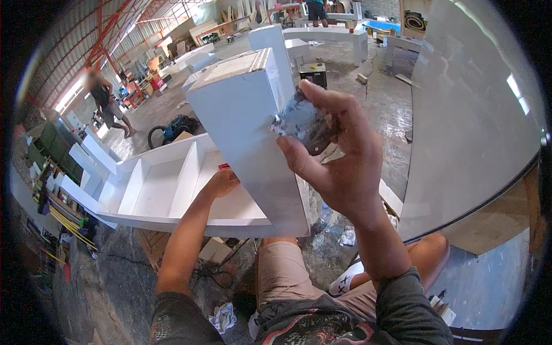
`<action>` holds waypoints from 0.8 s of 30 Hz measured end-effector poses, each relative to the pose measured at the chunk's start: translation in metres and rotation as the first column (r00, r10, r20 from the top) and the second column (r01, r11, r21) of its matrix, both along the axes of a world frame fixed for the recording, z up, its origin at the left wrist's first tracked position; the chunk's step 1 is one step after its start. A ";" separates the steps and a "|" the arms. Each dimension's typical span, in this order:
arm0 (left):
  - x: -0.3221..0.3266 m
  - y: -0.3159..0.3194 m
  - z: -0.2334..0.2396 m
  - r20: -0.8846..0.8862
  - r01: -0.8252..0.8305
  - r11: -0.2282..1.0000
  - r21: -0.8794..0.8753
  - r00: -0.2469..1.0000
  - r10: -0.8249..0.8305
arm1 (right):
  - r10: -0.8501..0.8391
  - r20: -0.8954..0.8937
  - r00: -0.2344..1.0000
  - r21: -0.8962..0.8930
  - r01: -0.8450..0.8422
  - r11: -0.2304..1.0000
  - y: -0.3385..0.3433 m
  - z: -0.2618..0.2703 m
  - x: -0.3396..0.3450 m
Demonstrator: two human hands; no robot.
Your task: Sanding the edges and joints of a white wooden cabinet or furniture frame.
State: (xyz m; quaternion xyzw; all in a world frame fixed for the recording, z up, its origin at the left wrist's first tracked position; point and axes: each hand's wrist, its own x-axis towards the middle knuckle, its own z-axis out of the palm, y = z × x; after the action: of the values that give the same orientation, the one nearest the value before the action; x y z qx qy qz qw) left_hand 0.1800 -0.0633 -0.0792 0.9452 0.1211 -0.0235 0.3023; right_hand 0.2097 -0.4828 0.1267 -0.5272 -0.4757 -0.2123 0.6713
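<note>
Raised before me, my right hand [351,166] grips a dark, filler-smeared flat scraper or plate [304,123] between thumb and fingers. Its left edge overlaps the side of a tall white cabinet section [237,116] in view; whether they touch I cannot tell. The top of that section shows bare, rough board. My left hand [221,183] is closed around a small red object [224,166], mostly hidden by the fingers. That hand is over a white shelf unit [157,183] with open compartments, left of the tall section.
A large glossy grey panel [465,129] stands at the right. A vacuum cleaner [174,129] sits behind the shelf unit, and a dark container [313,74] stands farther back. One person [105,101] is at the far left, another [317,12] at the back. Crumpled cloth [223,318] lies below.
</note>
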 end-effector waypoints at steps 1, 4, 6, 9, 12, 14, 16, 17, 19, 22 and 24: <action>-0.004 0.002 -0.002 0.091 0.025 0.999 0.025 0.995 -0.028 | 0.003 -0.013 1.000 -0.011 -0.003 1.000 0.000 -0.003 -0.002; -0.005 -0.001 0.003 0.080 -0.005 0.994 0.105 0.997 -0.004 | -0.013 -0.025 1.000 -0.021 0.013 1.000 0.000 -0.015 -0.004; -0.003 -0.007 0.010 -0.019 -0.050 0.985 0.164 0.998 0.054 | -0.033 -0.036 0.999 -0.032 0.032 0.999 -0.001 -0.023 -0.005; -0.001 -0.014 0.014 -0.047 -0.036 0.981 0.190 0.998 0.046 | -0.040 -0.087 0.995 -0.065 0.034 0.997 -0.005 -0.034 -0.010; 0.000 -0.007 0.008 -0.033 -0.036 0.973 0.228 0.998 0.045 | -0.069 -0.069 0.995 -0.045 0.066 0.997 -0.002 -0.052 -0.008; 0.003 0.001 0.000 0.056 0.024 0.989 0.148 0.998 -0.032 | -0.114 -0.012 0.993 -0.002 0.114 0.994 -0.001 -0.062 -0.008; 0.004 0.011 -0.008 0.150 0.087 0.993 0.075 0.984 -0.098 | -0.108 -0.010 0.994 -0.058 0.107 0.993 -0.004 -0.068 -0.010; 0.003 0.017 -0.011 0.198 0.120 0.992 0.040 0.972 -0.125 | -0.104 -0.011 0.995 -0.055 0.103 0.993 -0.005 -0.069 -0.011; 0.004 0.022 -0.012 0.180 0.158 0.986 0.058 0.970 -0.166 | 0.004 -0.110 0.994 -0.054 -0.010 0.998 -0.009 -0.072 -0.011; 0.007 0.015 -0.009 0.156 0.177 0.983 0.044 0.971 -0.182 | 0.009 -0.075 0.997 -0.081 -0.015 0.997 -0.014 -0.063 -0.005; 0.006 0.007 -0.004 0.150 0.156 0.988 0.014 0.976 -0.157 | 0.020 -0.095 0.995 -0.110 -0.031 0.993 -0.014 -0.065 -0.002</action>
State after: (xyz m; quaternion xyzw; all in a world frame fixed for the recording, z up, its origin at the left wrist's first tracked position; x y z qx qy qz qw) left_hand 0.1864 -0.0563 -0.0833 0.9512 0.0231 0.0244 0.3067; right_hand 0.2073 -0.4967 0.0618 -0.5672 -0.4615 -0.1519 0.6651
